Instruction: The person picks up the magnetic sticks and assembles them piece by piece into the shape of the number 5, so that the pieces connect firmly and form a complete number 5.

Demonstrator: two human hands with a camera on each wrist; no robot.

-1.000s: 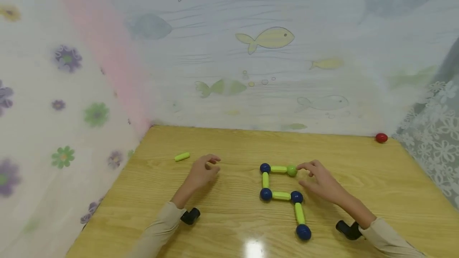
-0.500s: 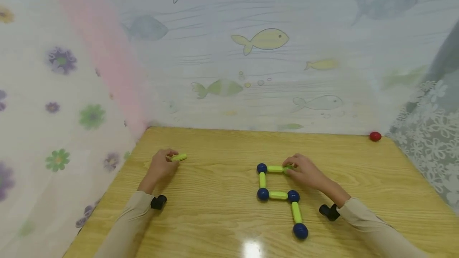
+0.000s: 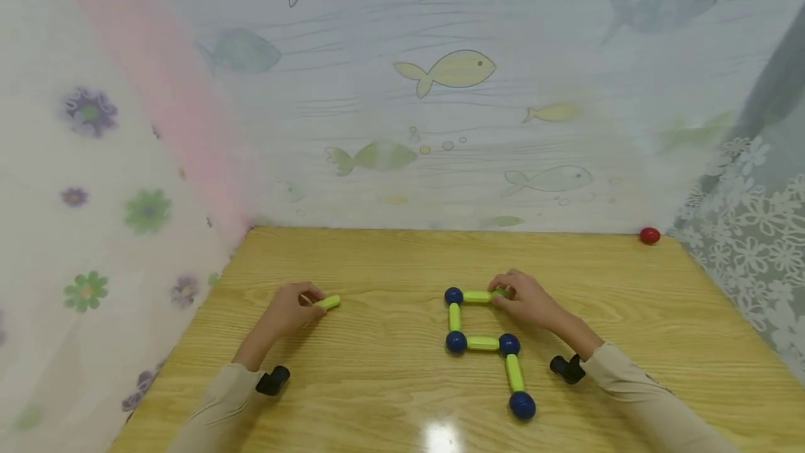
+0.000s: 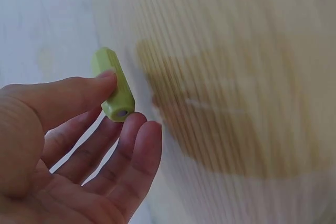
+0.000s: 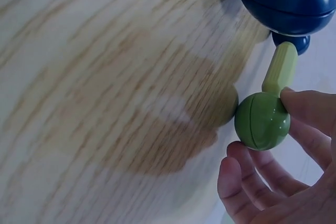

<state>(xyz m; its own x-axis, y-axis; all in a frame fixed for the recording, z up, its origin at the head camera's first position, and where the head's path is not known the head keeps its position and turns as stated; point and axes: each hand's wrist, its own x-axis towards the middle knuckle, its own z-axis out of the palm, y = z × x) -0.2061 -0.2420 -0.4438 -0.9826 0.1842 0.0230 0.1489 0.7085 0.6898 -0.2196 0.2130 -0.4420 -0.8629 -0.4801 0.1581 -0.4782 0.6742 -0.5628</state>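
1. The step in hand, as I judge it, is adding another piece to a figure of rods and balls laid flat on the pale wooden table [image 3: 390, 383]: short yellow-green plastic rods joined by dark blue plastic balls, forming a stepped chain [image 3: 481, 342].

2. The left hand [image 3: 286, 313] pinches a loose short yellow-green plastic rod [image 4: 114, 84] between thumb and fingertips, its end facing the wrist camera. In the head view this rod [image 3: 328, 302] sits low over the table, well apart from the figure and to its left.

3. The right hand [image 3: 525, 299] grips the green plastic ball [image 5: 262, 120] at the top right end of the figure, thumb and fingers curled round it; the ball touches the end of the top rod [image 5: 280, 68].

4. The next move, by my judgement, calls for carrying the loose rod across to the figure and lining one end squarely against a ball, with the right hand steadying the chain.

5. A small red ball [image 3: 650, 235] lies at the far right corner, untouched.
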